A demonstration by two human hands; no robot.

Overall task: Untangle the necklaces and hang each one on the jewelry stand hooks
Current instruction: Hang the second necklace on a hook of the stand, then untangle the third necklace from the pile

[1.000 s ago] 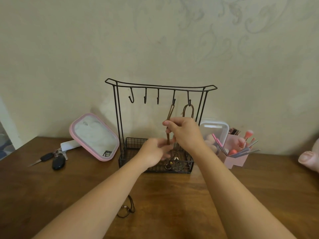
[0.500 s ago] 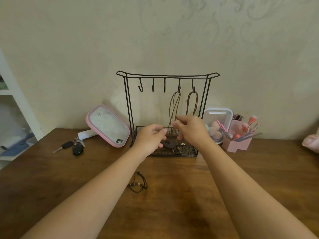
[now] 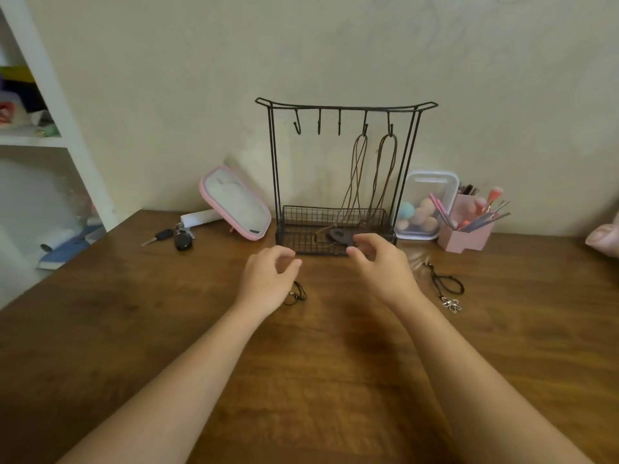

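Two brown necklaces (image 3: 358,175) hang on two right-most hooks of stand (image 3: 345,107); three hooks (image 3: 339,123) free. Left to do: black necklace (image 3: 298,294) on desk (image 3: 134,329), at 4 o'clock of left hand (image 3: 268,283); flower necklace (image 3: 447,289) at 3 o'clock of right hand (image 3: 382,267). Both hands loosely curled, hold nothing. Half second earlier hands at hanging cords; now lower, drawn back.

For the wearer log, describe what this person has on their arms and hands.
Nothing worn shows. The left forearm and right forearm are bare down to the frame's lower edge, with no sleeve or cuff in view. The left hand and right hand are ungloved. No watch, bracelet or ring is visible, though the palm sides are hidden.
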